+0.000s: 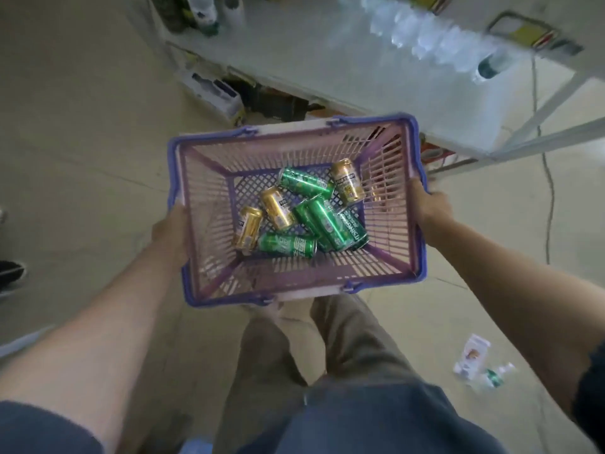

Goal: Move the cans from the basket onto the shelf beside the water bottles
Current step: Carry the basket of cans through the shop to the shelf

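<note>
My fingers are hidden under the basket walls; the water bottles on the shelf are blurred.

Single head view, looking steeply down past both forearms into basket held close below; shelf blurred along top edge, floor around.

Four green cans, three gold cans, one basket.
</note>
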